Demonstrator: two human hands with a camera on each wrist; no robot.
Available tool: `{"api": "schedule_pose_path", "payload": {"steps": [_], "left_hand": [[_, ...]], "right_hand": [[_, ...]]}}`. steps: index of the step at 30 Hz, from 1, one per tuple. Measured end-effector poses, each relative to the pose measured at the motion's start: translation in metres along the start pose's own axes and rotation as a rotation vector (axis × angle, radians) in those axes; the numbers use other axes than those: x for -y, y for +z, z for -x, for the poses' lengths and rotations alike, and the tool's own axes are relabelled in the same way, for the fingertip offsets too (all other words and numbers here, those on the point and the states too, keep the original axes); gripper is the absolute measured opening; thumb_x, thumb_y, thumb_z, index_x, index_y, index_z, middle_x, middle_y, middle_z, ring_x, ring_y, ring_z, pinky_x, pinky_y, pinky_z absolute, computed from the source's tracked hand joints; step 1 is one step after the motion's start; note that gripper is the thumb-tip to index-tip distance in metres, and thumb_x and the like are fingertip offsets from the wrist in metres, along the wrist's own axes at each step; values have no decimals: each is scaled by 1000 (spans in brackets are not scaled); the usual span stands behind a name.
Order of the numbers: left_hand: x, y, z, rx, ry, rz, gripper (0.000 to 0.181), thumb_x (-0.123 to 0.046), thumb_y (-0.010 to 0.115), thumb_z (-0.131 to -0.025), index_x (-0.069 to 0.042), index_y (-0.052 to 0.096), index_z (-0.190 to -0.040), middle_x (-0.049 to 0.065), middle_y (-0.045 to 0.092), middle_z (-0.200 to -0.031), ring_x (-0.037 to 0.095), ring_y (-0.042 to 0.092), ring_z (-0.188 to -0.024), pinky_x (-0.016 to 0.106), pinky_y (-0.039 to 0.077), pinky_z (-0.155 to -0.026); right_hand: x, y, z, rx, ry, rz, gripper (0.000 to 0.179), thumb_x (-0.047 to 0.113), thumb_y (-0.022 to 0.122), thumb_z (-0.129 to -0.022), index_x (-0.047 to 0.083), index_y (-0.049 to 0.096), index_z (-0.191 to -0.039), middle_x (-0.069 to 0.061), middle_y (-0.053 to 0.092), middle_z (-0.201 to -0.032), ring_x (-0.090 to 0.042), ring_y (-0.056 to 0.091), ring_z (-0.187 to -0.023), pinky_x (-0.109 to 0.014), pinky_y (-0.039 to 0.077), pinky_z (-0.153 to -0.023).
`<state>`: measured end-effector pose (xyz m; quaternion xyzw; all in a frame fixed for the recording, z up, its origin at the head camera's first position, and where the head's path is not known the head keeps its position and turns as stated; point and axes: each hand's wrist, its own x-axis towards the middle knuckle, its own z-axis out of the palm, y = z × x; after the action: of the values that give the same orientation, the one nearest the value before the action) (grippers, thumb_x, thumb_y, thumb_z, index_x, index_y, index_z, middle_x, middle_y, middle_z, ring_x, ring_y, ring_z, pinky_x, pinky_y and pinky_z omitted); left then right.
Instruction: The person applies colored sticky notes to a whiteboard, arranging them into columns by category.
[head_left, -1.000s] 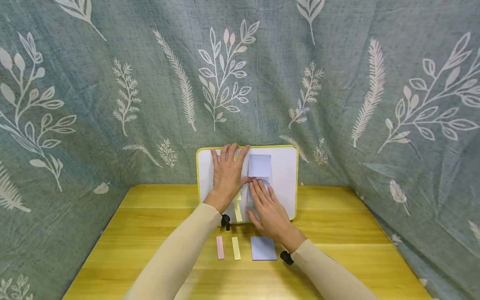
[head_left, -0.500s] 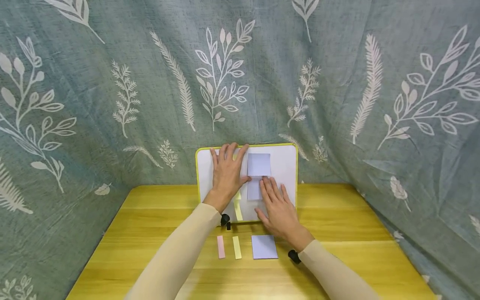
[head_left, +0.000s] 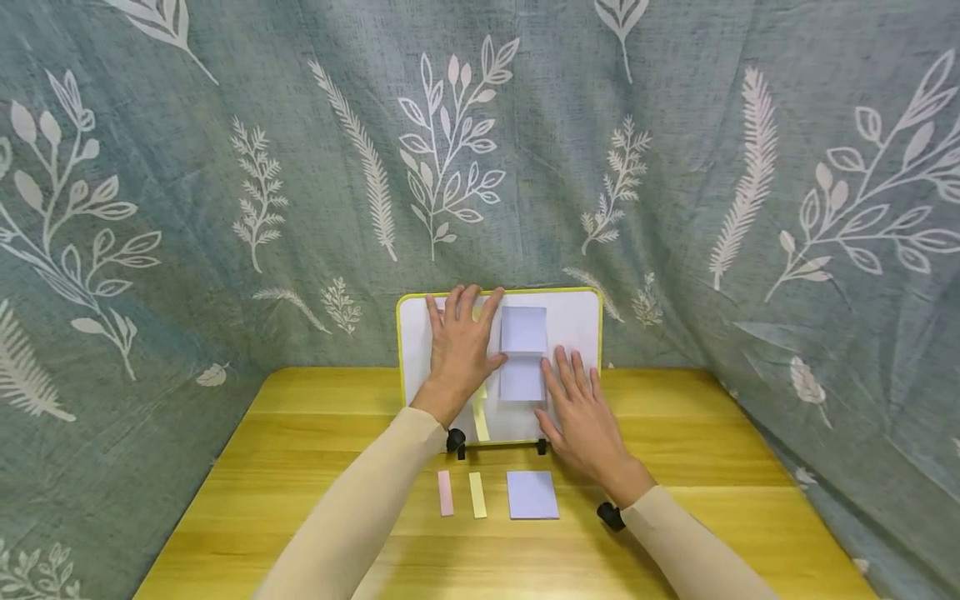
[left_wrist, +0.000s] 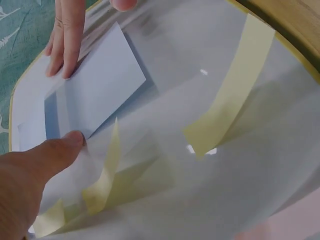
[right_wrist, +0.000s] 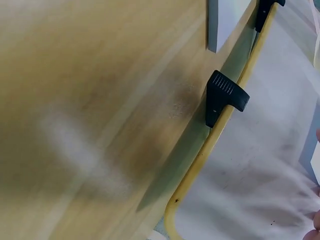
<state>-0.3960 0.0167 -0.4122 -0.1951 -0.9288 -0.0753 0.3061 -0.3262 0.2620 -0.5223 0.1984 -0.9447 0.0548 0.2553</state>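
Note:
A whiteboard (head_left: 573,383) with a yellow rim stands upright at the table's back. Two pale blue sticky notes (head_left: 522,329) are stuck on it one above the other; the lower note (left_wrist: 107,82) lifts off the surface along its free edge. My left hand (head_left: 459,350) lies spread on the board, fingertips near the top rim and thumb at the seam between the notes. Under and beside it run yellow sticky strips (left_wrist: 235,80) in a column. My right hand (head_left: 585,417) has its fingers extended against the board, index fingertip just right of the lower note.
On the table before the board lie a pink strip pad (head_left: 446,493), a yellow strip pad (head_left: 477,495) and a blue sticky note pad (head_left: 532,495). Black feet (right_wrist: 225,97) support the board's lower rim. A patterned curtain (head_left: 480,167) hangs behind.
My right hand has slid rightward off the lower blue note, leaving it uncovered. My left hand keeps its place on the board.

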Motion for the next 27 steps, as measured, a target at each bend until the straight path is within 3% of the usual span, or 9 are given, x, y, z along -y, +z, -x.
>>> {"api": "schedule_pose_path", "payload": {"steps": [8,16,20,27], "left_hand": [[-1,0,8,48,-17,-58,123,-59,102,-88,-32,30,-184,13,36,-188,42,28,-180,86,19,-140],[-4,5,26,4,-14,-31,131,-59,102,-87,-31,23,-188,20,15,-195,47,19,-182,88,21,-138],[-7,4,36,-14,3,-27,126,-60,101,-89,-31,27,-187,21,19,-194,46,21,-182,86,25,-138],[-19,-2,64,4,68,63,107,-54,96,-97,-29,37,-183,19,29,-191,44,28,-179,83,25,-140]], "right_hand": [[4,0,11,-21,-50,-66,91,33,76,-112,-4,30,-182,-29,20,-193,-55,27,-177,-72,36,-140],[9,-1,21,-54,-73,-109,92,26,82,-109,-7,33,-180,-30,24,-191,-56,30,-176,-73,39,-137],[11,-1,24,-64,-74,-131,92,25,83,-108,-7,34,-179,-30,25,-191,-57,31,-175,-75,40,-135],[9,-2,38,-73,-94,-167,90,21,86,-105,-8,39,-177,-30,36,-187,-55,40,-172,-77,43,-132]]}}
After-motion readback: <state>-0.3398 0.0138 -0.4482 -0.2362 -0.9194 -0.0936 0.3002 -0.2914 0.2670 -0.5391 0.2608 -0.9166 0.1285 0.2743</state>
